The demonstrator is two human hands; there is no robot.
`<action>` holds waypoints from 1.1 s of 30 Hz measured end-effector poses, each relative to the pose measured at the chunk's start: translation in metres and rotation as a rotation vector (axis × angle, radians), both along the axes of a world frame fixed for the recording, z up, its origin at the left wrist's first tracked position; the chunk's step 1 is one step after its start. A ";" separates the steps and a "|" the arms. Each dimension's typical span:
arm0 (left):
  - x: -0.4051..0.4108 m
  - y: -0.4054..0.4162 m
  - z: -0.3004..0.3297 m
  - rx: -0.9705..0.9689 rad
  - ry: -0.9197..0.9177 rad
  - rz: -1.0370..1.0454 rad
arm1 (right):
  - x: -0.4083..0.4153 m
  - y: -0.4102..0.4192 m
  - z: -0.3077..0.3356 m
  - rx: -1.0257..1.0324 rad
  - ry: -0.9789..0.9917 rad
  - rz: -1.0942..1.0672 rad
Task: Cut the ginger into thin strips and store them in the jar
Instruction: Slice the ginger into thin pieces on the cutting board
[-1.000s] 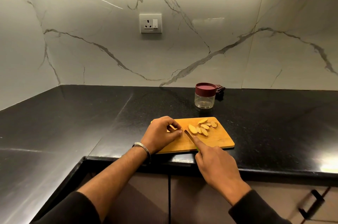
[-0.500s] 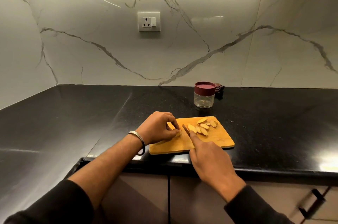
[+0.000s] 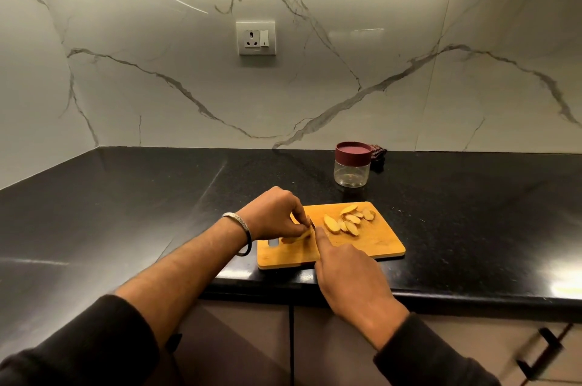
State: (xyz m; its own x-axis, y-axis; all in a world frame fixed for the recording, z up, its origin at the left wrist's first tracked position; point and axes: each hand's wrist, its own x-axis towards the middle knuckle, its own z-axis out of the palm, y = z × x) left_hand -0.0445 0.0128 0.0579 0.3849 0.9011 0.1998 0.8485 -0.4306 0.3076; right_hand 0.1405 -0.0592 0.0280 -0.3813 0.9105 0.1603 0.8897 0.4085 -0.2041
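In the lower centre, the right hand point(image 3: 349, 275) grips the knife with the forefinger along it, the left hand point(image 3: 277, 215) pinches the ginger piece point(image 3: 297, 237) steady on the cutting board point(image 3: 371, 244), cut slices point(image 3: 346, 221) lie aside, and further up the lidded jar point(image 3: 351, 168) waits on the counter point(image 3: 157, 196), probably for storing.

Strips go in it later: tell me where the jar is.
In the head view the jar stands lidded on the black counter, behind the cutting board's right half, near the marble wall.

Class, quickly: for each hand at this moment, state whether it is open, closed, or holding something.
Left hand: closed, holding the ginger piece on the board.
Right hand: closed on the knife, forefinger along its back.
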 end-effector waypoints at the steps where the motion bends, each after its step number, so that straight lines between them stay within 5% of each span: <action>1: -0.001 0.000 0.000 -0.001 0.001 0.002 | 0.000 0.001 -0.001 -0.003 -0.002 0.005; 33: 0.004 -0.013 -0.016 0.050 -0.114 0.109 | 0.008 0.008 -0.015 -0.072 0.036 -0.028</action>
State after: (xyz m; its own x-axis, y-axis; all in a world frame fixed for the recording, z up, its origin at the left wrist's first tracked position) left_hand -0.0406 0.0003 0.0417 0.2573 0.9242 0.2823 0.8519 -0.3548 0.3852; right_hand 0.1487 -0.0510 0.0133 -0.3509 0.9302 0.1075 0.8920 0.3670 -0.2639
